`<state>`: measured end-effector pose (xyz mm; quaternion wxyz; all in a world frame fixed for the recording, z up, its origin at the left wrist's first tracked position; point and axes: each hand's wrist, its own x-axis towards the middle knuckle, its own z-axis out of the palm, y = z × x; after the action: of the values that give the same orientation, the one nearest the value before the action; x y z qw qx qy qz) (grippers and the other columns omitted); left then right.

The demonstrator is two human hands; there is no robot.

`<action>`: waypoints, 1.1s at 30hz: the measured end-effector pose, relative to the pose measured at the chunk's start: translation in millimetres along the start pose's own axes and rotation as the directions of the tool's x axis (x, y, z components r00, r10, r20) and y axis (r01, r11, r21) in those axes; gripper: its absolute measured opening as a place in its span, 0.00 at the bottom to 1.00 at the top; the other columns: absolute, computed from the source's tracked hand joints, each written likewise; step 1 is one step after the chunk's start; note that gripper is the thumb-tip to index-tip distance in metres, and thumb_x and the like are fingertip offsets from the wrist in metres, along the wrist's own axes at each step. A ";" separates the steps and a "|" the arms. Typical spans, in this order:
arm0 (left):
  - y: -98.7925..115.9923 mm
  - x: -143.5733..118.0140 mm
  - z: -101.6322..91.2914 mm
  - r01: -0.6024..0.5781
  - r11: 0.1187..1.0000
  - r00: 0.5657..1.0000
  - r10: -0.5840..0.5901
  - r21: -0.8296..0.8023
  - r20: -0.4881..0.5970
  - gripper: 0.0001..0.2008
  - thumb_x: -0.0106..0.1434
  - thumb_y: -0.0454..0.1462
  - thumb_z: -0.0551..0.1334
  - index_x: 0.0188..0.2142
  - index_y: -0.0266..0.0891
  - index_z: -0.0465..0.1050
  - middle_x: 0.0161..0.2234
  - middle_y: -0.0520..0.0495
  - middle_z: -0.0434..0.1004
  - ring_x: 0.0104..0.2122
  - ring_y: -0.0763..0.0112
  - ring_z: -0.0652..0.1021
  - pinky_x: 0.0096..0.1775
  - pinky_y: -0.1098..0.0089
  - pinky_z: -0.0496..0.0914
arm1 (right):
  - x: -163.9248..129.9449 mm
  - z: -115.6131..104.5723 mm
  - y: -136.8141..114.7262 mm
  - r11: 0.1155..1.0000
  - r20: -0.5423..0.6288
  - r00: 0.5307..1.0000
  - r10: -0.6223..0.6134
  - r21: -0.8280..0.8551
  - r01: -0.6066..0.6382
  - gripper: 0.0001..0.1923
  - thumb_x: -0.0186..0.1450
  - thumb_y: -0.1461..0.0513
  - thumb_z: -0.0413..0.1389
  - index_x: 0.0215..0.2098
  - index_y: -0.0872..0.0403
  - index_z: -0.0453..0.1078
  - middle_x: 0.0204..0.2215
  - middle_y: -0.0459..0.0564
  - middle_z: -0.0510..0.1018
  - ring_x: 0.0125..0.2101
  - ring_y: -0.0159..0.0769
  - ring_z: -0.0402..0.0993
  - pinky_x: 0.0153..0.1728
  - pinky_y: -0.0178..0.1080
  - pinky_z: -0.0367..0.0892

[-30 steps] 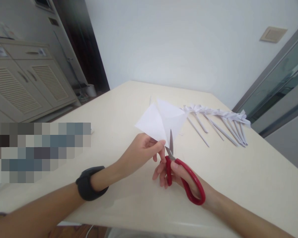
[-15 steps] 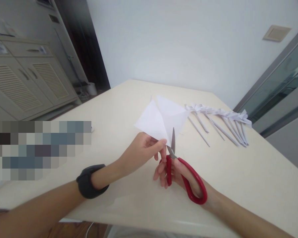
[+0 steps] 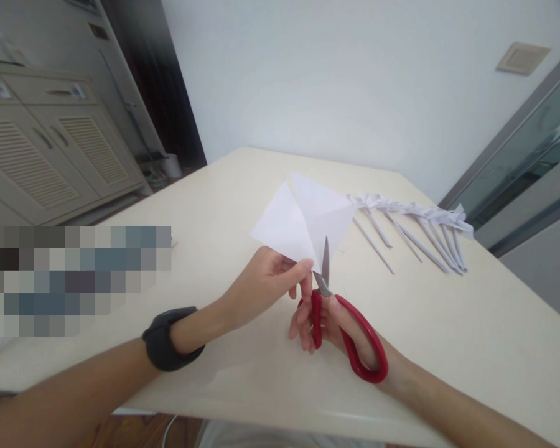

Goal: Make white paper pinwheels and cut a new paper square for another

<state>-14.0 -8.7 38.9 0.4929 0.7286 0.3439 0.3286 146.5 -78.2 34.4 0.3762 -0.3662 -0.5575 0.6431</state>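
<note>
Cream surface [image 3: 448, 323] carried rolled paper sticks [image 3: 410, 233] beyond. Left hand [image 3: 261, 286] pinched the folded paper [image 3: 303, 221] at its lower tip, raised above the surface; judged light, limp, easily torn. Right hand [image 3: 329, 323] gripped red scissors [image 3: 345, 330], blades nearly closed at the paper's tip.

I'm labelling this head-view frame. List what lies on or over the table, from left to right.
Black wristband → left hand → folded white paper → red scissors in the right hand → row of rolled paper sticks.

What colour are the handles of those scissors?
Red, seen in the head view: the scissors have red handles and bare metal blades.
</note>
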 end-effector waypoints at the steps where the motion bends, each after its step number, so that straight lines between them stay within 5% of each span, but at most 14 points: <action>1: 0.3 0.0 0.0 -0.003 1.000 1.000 0.003 -0.003 0.001 0.18 0.64 0.38 0.52 0.21 0.34 0.71 0.21 0.49 0.73 0.23 0.75 0.71 0.28 0.75 0.67 | 0.1 0.2 0.0 1.000 0.004 1.000 -0.005 -0.002 0.005 0.31 0.60 0.40 0.41 0.31 0.56 0.71 0.30 0.55 0.76 0.30 0.38 0.70 0.31 0.40 0.63; 33: -7.9 0.1 0.3 -0.027 0.999 0.997 0.030 -0.048 0.068 0.17 0.65 0.36 0.51 0.22 0.35 0.67 0.19 0.52 0.72 0.22 0.77 0.71 0.28 0.75 0.66 | 9.2 -3.5 25.1 0.997 -0.003 0.997 -0.076 -0.017 0.076 0.23 0.65 0.46 0.42 0.33 0.56 0.62 0.27 0.50 0.71 0.23 0.29 0.62 0.27 0.35 0.61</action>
<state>-15.1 -6.6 31.3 0.5167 0.7325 0.3086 0.3182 143.6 -70.8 8.6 0.3983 -0.3489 -0.5757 0.6230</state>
